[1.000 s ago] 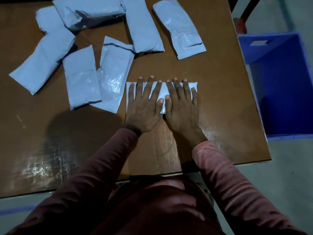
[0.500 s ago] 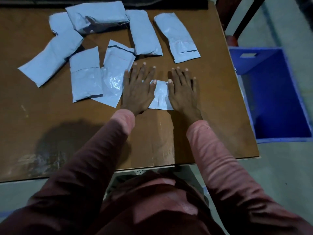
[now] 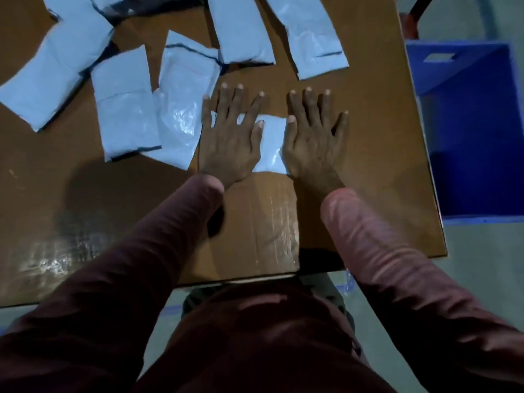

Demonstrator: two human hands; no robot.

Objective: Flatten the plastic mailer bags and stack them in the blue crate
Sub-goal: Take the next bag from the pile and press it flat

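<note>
Grey plastic mailer bag [image 3: 270,146] pressed onto the bench [image 3: 371,171] by left hand [image 3: 229,146] and right hand [image 3: 312,143], both flat-palmed, gripping nothing.

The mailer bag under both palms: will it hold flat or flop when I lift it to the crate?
Probably floppy: the mailer bag lies thin and flat under the left hand and right hand, so it should droop from one edge. Likely slippery: its film and the table both shine.
</note>
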